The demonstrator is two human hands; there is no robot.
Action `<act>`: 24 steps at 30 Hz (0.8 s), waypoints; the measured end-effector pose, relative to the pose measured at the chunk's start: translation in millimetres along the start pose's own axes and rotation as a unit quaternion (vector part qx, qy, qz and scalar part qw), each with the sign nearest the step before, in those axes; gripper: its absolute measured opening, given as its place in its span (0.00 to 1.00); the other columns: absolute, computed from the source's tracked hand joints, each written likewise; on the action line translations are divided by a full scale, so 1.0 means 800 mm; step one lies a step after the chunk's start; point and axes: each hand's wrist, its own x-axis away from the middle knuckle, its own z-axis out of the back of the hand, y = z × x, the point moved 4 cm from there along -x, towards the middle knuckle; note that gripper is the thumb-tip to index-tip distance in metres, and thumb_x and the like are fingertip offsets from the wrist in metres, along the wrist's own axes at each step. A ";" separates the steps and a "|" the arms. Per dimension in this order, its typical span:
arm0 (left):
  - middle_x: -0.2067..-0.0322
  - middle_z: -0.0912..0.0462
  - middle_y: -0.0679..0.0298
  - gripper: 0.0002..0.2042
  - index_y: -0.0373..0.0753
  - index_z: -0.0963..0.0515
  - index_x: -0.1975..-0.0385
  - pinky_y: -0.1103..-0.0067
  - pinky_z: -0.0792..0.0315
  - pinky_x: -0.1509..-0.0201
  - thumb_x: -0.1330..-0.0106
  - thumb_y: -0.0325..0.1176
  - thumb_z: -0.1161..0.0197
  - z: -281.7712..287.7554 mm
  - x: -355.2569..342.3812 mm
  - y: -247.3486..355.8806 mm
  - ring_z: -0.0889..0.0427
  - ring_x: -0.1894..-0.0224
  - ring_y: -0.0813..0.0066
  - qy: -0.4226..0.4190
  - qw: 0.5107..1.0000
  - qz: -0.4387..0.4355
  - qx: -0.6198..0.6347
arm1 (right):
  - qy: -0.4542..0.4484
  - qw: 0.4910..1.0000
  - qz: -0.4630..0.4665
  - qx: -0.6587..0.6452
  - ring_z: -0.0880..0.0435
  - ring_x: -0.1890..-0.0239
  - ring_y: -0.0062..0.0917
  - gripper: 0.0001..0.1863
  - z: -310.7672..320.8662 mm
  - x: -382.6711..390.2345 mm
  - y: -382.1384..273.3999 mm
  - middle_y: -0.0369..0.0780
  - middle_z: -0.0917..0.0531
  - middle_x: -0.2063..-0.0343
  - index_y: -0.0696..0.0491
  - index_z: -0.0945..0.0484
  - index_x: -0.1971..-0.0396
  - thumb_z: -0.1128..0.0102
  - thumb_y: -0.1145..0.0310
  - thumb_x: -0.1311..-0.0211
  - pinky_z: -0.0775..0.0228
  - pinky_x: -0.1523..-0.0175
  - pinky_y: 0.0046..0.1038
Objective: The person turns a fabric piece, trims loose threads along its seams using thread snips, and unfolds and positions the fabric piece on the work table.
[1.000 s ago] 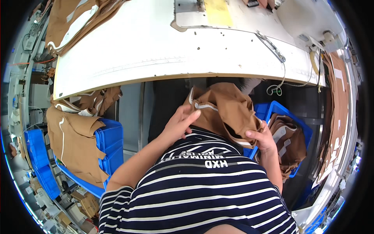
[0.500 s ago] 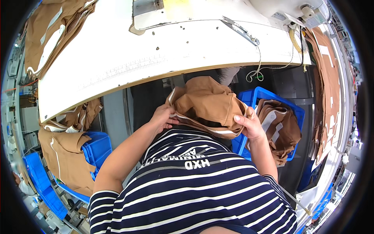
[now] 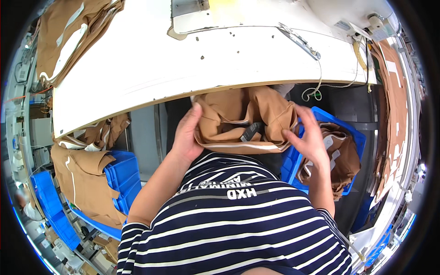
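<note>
A brown fabric garment (image 3: 233, 94) is spread in front of me below the table edge, its mouth facing up. White lining shows along its near rim, and a small black label (image 3: 250, 131) lies inside. My left hand (image 3: 187, 135) grips the left side of the rim, with the thumb up and the other fingers partly hidden by the cloth. At the right side of the rim, my right hand (image 3: 311, 140) holds the fabric between thumb and fingers.
A white sewing table (image 3: 151, 59) spans the front, bearing thread snips (image 3: 300, 42) on a cord. Part of a sewing machine (image 3: 350, 13) stands far right. Brown pieces (image 3: 339, 160) fill a blue bin (image 3: 360, 151) at right. More brown cloth (image 3: 87, 178) drapes over blue bins (image 3: 123, 176) at left.
The garment's mouth has been spread wider, bringing the black label into sight. My left hand has turned thumb-up at the rim, and my right hand has shifted slightly right. The whole view has shifted slightly.
</note>
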 end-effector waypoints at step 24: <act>0.59 0.23 0.61 0.21 0.34 0.32 0.53 0.79 0.28 0.50 0.47 0.19 0.37 -0.050 0.036 0.011 0.22 0.57 0.76 -0.079 0.980 0.045 -0.176 | -0.290 0.859 -0.024 -0.422 0.37 0.82 0.10 0.21 -0.114 -0.066 -0.070 0.29 0.31 0.87 0.55 0.27 0.82 0.47 0.55 0.37 0.45 0.77 0.16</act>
